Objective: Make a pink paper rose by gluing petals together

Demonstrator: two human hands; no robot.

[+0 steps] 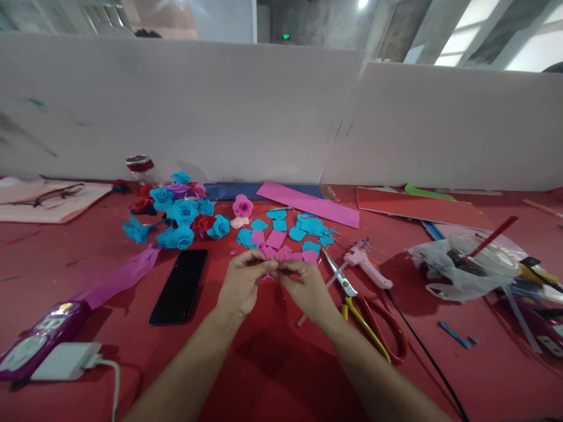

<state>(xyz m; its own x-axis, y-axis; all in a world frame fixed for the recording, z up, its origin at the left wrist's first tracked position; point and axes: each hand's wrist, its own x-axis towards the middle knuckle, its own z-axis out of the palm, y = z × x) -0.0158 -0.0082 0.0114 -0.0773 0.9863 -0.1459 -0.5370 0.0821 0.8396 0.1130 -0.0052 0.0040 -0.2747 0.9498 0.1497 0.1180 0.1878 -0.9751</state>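
Observation:
My left hand (244,278) and my right hand (303,290) meet over the middle of the red table, thumbs and fingertips pinched together. A small piece of pink paper (264,251) shows at the fingertips, its lower part hidden by them. Just beyond lie cut pink paper pieces (276,239) and several blue paper petals (311,225). A finished pink paper flower (243,206) stands behind them to the left. Near my right hand are scissors (347,284) with red and yellow handles and a pink glue gun (368,266) with its cord.
Blue, red and purple paper flowers (182,212) bunch at the left, near a black phone (179,287). A purple power strip (41,337) holds a white charger (65,360). A bagged cup (479,258) with a red straw stands right. A white partition (197,111) borders the back.

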